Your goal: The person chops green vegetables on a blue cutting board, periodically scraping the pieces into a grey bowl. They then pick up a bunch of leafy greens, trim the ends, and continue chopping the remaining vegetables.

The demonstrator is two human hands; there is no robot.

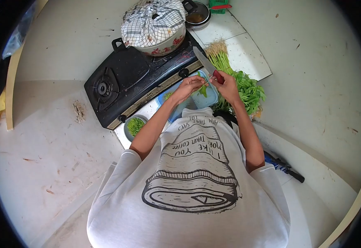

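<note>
My right hand [229, 85] grips a knife [205, 62] by its red handle, with the blade pointing up and away toward the stove. My left hand [187, 87] pinches a thin green vegetable stem [202, 89] just beside the knife, and the two hands nearly touch. Both hands are held over a blue tray [210, 98] with a few green pieces in it. A bunch of leafy greens with pale roots [246, 89] lies to the right of the hands on the white counter.
A black gas stove [135, 78] sits to the left, carrying a cloth-covered pot [153, 25]. A small bowl of chopped greens [135, 125] stands at the stove's front. A dark pan [197, 14] is behind the pot. A dark-handled tool [285, 167] lies at lower right.
</note>
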